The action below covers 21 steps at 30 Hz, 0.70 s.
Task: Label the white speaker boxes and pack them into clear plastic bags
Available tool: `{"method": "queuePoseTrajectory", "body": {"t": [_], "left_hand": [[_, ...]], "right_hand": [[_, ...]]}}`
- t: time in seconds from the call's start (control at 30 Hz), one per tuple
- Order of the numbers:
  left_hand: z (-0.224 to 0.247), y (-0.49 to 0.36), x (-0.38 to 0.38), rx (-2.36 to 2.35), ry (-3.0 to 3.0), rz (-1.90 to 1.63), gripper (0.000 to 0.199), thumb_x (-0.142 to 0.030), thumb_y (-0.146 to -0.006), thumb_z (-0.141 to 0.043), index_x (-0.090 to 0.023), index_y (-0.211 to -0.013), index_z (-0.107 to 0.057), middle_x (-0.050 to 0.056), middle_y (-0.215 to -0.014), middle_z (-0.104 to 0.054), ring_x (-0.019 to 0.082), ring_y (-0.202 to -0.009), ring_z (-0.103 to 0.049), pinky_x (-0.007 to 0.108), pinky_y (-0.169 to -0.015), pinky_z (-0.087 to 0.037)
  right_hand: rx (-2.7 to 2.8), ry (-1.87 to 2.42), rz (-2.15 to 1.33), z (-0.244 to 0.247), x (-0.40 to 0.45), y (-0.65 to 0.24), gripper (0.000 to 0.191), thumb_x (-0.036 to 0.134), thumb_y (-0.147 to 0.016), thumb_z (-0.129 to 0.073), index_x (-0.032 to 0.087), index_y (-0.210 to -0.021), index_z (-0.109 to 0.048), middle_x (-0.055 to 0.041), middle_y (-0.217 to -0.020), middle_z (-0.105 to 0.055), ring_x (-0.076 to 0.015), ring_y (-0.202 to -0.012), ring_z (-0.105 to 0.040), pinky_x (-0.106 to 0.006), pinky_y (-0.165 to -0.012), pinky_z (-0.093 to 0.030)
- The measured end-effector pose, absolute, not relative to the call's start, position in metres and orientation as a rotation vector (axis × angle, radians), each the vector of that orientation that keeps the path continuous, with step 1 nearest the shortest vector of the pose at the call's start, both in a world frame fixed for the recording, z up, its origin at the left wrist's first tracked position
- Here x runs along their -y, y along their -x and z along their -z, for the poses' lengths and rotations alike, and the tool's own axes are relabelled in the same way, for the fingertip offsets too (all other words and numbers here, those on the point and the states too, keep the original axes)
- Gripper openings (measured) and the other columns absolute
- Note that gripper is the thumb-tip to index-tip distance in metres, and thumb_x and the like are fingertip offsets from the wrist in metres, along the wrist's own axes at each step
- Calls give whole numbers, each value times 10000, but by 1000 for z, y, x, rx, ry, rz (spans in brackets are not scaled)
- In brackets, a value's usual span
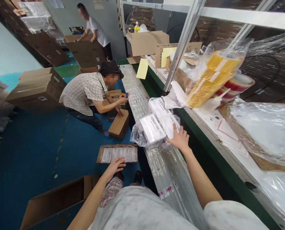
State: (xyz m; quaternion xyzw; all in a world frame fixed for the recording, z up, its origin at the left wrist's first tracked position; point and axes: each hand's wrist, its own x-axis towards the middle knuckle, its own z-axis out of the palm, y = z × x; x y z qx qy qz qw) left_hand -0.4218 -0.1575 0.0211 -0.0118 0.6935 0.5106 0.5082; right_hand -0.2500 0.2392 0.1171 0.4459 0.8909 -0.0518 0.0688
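Several white boxes printed "THUNDERTRAIL PRO" point(153, 128), in clear plastic bags, are grouped on the long ledge beside the green conveyor. My right hand point(180, 139) grips the near end of the rightmost bagged white box point(169, 124), its fingers over the top and side. Lower left, my left hand point(114, 168) is empty, fingers stretched out and apart. It appears in front of an open carton point(99, 156) on the floor, which holds a row of white bagged packages point(119, 154). Whether it touches the carton I cannot tell.
Ahead, a co-worker point(85, 92) bends over a closed carton point(119, 124), holding a tape dispenser point(123, 95). Another person point(98, 32) stands at a large carton farther back. An open carton point(56, 199) lies lower left. Yellow tape rolls point(211, 80) sit on the right-hand shelf beside a metal post point(184, 44).
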Motion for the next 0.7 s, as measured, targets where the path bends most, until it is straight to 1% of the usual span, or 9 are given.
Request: {"method": "queuePoseTrajectory", "body": {"t": [0.1, 0.2, 0.27, 0.33, 0.4, 0.47, 0.53, 0.6, 0.7], "left_hand": [[-42, 427, 117, -1643, -15, -1310, 819, -676, -860, -743, -216, -1499, -516, 216, -1630, -492, 345, -1349, -646, 409, -967, -616], [-70, 440, 61, -1683, -104, -1371, 1110, -751, -880, -696, -277, -1708, -129, 245, -1767, -214, 395, -1504, -493, 414, -924, -642], [-87, 451, 17, -1739, -206, -1366, 1218, -784, -868, -690, -287, -1720, 25, 255, -1780, -153, 402, -1532, -454, 417, -927, -640], [-101, 459, -26, -1766, -301, -1335, 1241, -767, -845, -735, -261, -1715, -9, 269, -1736, -284, 379, -1464, -536, 433, -953, -626], [-109, 462, -62, -1832, -419, -1299, 1211, -717, -811, -808, -203, -1690, -151, 275, -1651, -439, 369, -1401, -587, 459, -1018, -590], [-111, 460, -88, -1937, -513, -1280, 1193, -680, -785, -852, -144, -1658, -240, 292, -1612, -481, 389, -1441, -539, 483, -1109, -521], [-108, 456, -102, -2022, -531, -1261, 1261, -675, -759, -872, -94, -1666, -217, 329, -1648, -406, 429, -1530, -418, 501, -1182, -439], [-103, 454, -105, -2103, -496, -1172, 1386, -688, -705, -900, -72, -1689, -142, 359, -1697, -277, 483, -1581, -302, 532, -1215, -376], [-99, 459, -93, -2268, -543, -899, 1517, -715, -596, -936, -118, -1710, -98, 358, -1736, -105, 580, -1585, -174, 627, -1208, -329]], "right_hand": [[-2683, -1334, 151, -119, -238, 250, 1100, 628, -859, -689, 229, -1725, -139, -264, -1696, -224, -489, -1419, -423, -573, -1112, -361], [-2626, -1317, 184, -122, -241, 254, 1138, 685, -861, -669, 230, -1730, -91, -275, -1711, -184, -517, -1439, -402, -589, -1120, -349], [-2557, -1330, 215, -126, -245, 258, 1191, 729, -850, -667, 230, -1732, -43, -289, -1709, -178, -533, -1441, -404, -593, -1116, -350], [-2507, -1348, 226, -131, -246, 262, 1230, 728, -832, -699, 239, -1732, -18, -298, -1688, -215, -534, -1425, -427, -592, -1102, -364], [-2505, -1371, 208, -137, -241, 264, 1230, 687, -819, -741, 245, -1734, -48, -298, -1648, -281, -521, -1396, -456, -594, -1082, -378], [-2523, -1414, 187, -140, -226, 265, 1206, 648, -814, -768, 232, -1732, -105, -305, -1605, -331, -508, -1357, -481, -600, -1059, -389], [-2548, -1472, 171, -140, -202, 264, 1179, 618, -814, -777, 204, -1726, -154, -324, -1575, -354, -499, -1316, -500, -600, -1032, -396], [-2562, -1526, 176, -134, -171, 261, 1173, 584, -810, -782, 172, -1720, -168, -345, -1560, -359, -495, -1288, -509, -596, -1015, -396], [-2598, -1561, 182, -120, -125, 252, 1182, 549, -793, -787, 144, -1715, -167, -360, -1567, -342, -503, -1298, -494, -607, -1031, -379]]}}
